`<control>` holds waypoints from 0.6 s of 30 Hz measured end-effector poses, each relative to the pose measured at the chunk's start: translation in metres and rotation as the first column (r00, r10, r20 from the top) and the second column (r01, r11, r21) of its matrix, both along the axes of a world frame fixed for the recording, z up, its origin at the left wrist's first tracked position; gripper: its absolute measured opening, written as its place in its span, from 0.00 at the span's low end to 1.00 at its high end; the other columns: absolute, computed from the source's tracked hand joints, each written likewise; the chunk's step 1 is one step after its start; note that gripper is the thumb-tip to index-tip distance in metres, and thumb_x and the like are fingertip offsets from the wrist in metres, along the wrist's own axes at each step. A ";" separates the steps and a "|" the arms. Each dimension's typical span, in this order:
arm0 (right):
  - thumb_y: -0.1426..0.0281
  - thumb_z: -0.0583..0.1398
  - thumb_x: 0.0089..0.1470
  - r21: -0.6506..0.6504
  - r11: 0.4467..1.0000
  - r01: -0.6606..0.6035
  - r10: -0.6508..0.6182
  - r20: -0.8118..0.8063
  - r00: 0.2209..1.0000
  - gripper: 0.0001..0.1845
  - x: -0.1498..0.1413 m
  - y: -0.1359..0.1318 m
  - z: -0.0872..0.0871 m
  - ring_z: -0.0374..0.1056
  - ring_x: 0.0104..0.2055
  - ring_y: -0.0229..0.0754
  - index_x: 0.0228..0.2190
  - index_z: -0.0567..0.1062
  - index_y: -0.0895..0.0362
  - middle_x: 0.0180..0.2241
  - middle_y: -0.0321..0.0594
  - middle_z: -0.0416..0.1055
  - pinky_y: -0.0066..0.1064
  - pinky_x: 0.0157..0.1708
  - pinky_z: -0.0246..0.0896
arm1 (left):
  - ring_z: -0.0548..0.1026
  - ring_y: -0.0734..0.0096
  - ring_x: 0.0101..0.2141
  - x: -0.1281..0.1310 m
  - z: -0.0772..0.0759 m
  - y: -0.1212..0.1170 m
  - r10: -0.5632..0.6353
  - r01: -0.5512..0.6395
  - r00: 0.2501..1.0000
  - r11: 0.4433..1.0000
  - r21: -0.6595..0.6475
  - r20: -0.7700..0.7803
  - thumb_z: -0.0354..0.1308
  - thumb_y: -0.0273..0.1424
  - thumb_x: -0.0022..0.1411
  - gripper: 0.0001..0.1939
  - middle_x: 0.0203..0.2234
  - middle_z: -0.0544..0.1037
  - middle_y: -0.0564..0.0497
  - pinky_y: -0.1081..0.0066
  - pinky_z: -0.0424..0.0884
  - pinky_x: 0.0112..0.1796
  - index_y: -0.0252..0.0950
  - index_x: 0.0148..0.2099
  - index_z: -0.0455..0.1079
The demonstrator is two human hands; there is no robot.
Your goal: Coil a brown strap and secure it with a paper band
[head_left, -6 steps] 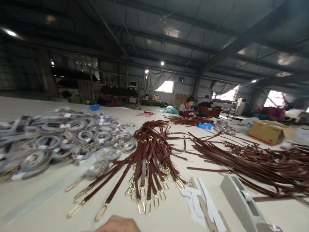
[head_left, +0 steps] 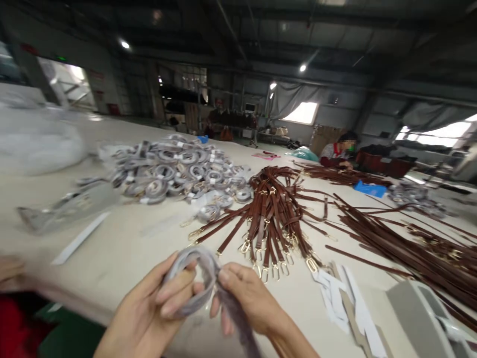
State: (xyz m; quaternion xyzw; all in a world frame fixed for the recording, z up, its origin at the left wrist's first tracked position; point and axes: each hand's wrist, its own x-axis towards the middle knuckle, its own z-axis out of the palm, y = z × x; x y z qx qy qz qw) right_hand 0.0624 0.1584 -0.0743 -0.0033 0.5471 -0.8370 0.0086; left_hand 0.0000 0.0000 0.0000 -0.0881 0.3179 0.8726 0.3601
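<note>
Gripping a grey strap (head_left: 203,286) bent into a loop, both hands now fill the near edge of the view, where a moment ago only the top of one hand showed at the bottom of the picture and no strap was in sight. The left hand (head_left: 149,311) has its thumb over the top of the loop and its fingers curled under, while the right hand (head_left: 249,301) pinches the loop's right side between thumb and forefinger, the strap's free end trailing down and near between the wrists. The view has also swung to the left and dipped, so the work has come up off the pale table (head_left: 122,248) into the hands, which suggests the coiling of this strap is under way. Just beyond the hands lies a fan of brown straps (head_left: 270,219) with gold clasps, and farther left a heap of coiled grey straps (head_left: 179,171) wrapped with white tags. White paper strips (head_left: 335,293) lie to the right, near a grey tape dispenser (head_left: 425,313). More brown straps (head_left: 402,238) spread far right. A person (head_left: 339,151) sits at the far end, and another hand (head_left: 9,271) shows at the left edge.
</note>
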 end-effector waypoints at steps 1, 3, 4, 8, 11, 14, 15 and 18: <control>0.43 0.63 0.51 -0.007 1.000 -0.006 0.006 0.014 1.000 0.30 0.004 0.002 0.003 0.63 0.12 0.34 0.33 0.67 0.58 0.22 0.37 0.72 0.20 0.09 0.51 | 0.60 0.83 0.12 0.001 0.002 0.000 0.016 -0.016 0.999 1.000 0.010 -0.031 0.42 0.21 0.72 0.19 0.12 0.56 0.61 0.66 0.81 0.33 0.20 0.35 0.73; 0.45 0.63 0.54 0.000 1.000 -0.019 0.019 0.028 0.999 0.28 0.012 0.004 0.007 0.61 0.11 0.32 0.34 0.68 0.59 0.22 0.35 0.72 0.19 0.09 0.48 | 0.60 0.84 0.12 0.000 0.006 0.003 0.022 -0.017 0.997 0.998 0.067 -0.068 0.40 0.22 0.73 0.22 0.12 0.55 0.61 0.67 0.81 0.35 0.17 0.33 0.73; 0.47 0.63 0.55 0.006 1.000 -0.031 0.031 0.027 0.999 0.27 0.016 0.004 0.008 0.62 0.12 0.31 0.35 0.68 0.60 0.23 0.35 0.72 0.18 0.10 0.48 | 0.61 0.84 0.13 0.000 0.008 0.005 0.025 -0.016 0.996 0.995 0.101 -0.080 0.39 0.22 0.73 0.23 0.12 0.56 0.60 0.68 0.81 0.35 0.17 0.33 0.73; 0.51 0.63 0.59 0.048 0.997 -0.057 0.056 0.013 0.998 0.24 0.031 0.003 0.004 0.63 0.15 0.29 0.36 0.69 0.61 0.26 0.37 0.72 0.19 0.15 0.49 | 0.62 0.83 0.14 -0.001 0.014 0.009 0.057 -0.036 0.992 0.983 0.182 -0.110 0.39 0.24 0.73 0.24 0.13 0.56 0.60 0.67 0.81 0.38 0.17 0.32 0.73; 0.52 0.61 0.61 0.094 0.994 -0.059 0.057 0.029 0.998 0.23 0.038 0.003 0.001 0.62 0.15 0.29 0.34 0.69 0.61 0.25 0.37 0.71 0.19 0.17 0.49 | 0.63 0.82 0.15 -0.002 0.015 0.009 0.099 -0.070 0.985 0.977 0.203 -0.138 0.39 0.24 0.72 0.24 0.14 0.57 0.59 0.65 0.81 0.42 0.16 0.33 0.73; 0.51 0.60 0.61 0.109 0.992 -0.065 0.060 0.055 0.997 0.23 0.040 0.001 0.000 0.61 0.15 0.29 0.36 0.69 0.61 0.24 0.35 0.71 0.20 0.17 0.48 | 0.65 0.80 0.17 -0.003 0.015 0.008 0.153 -0.130 0.981 0.976 0.176 -0.122 0.41 0.25 0.71 0.23 0.15 0.59 0.57 0.61 0.81 0.44 0.16 0.35 0.73; 0.51 0.60 0.61 0.109 0.992 -0.066 0.060 0.062 0.996 0.23 0.041 0.000 0.000 0.61 0.15 0.29 0.36 0.69 0.61 0.24 0.35 0.70 0.20 0.17 0.48 | 0.65 0.79 0.17 -0.004 0.014 0.008 0.167 -0.148 0.980 0.975 0.163 -0.112 0.41 0.25 0.70 0.22 0.16 0.59 0.57 0.60 0.80 0.45 0.16 0.35 0.74; 0.49 0.61 0.59 0.101 0.993 -0.068 0.060 0.084 0.995 0.25 0.042 -0.002 -0.002 0.60 0.15 0.29 0.35 0.69 0.61 0.23 0.35 0.70 0.20 0.17 0.48 | 0.66 0.78 0.18 -0.004 0.011 0.011 0.187 -0.168 0.974 0.975 0.145 -0.128 0.42 0.25 0.69 0.21 0.16 0.60 0.56 0.60 0.79 0.47 0.16 0.36 0.74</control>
